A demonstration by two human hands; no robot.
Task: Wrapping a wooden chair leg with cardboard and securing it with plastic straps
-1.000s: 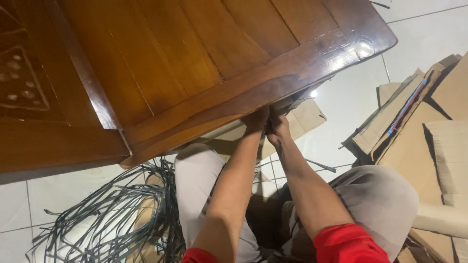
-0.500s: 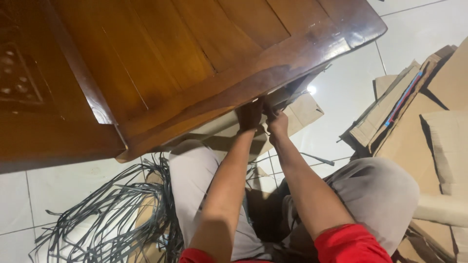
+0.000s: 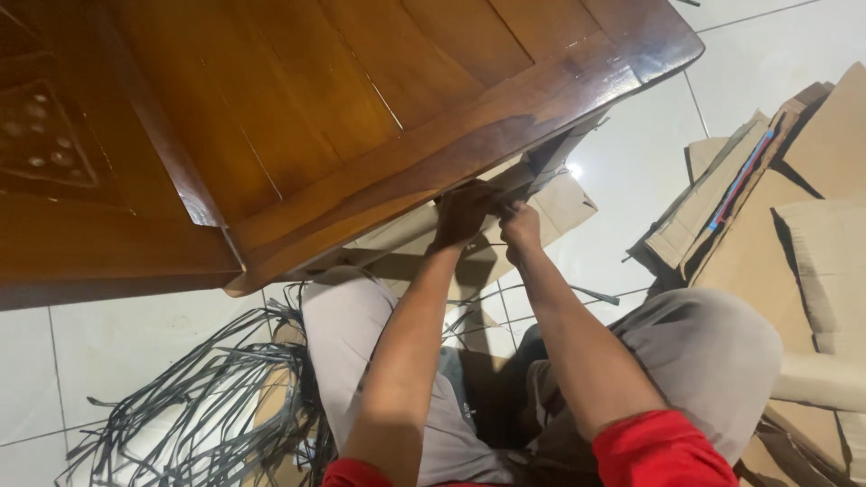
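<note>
Table (image 3: 361, 108): glossy varnished wood. Floor (image 3: 631, 171): shiny white tile. Flattened boxes (image 3: 812, 180): matt brown cardboard. Straps (image 3: 207, 397): dark plastic.

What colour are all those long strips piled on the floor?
The strips are dark grey, shown in the head view.

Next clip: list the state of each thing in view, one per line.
Left hand: closed on a dark strap at the cardboard bundle.
Right hand: pinching the same strap.
Cardboard bundle: flattened, partly hidden under the wooden table.
Loose straps: tangled on the floor.
Cardboard stack: flattened, leaning.
</note>
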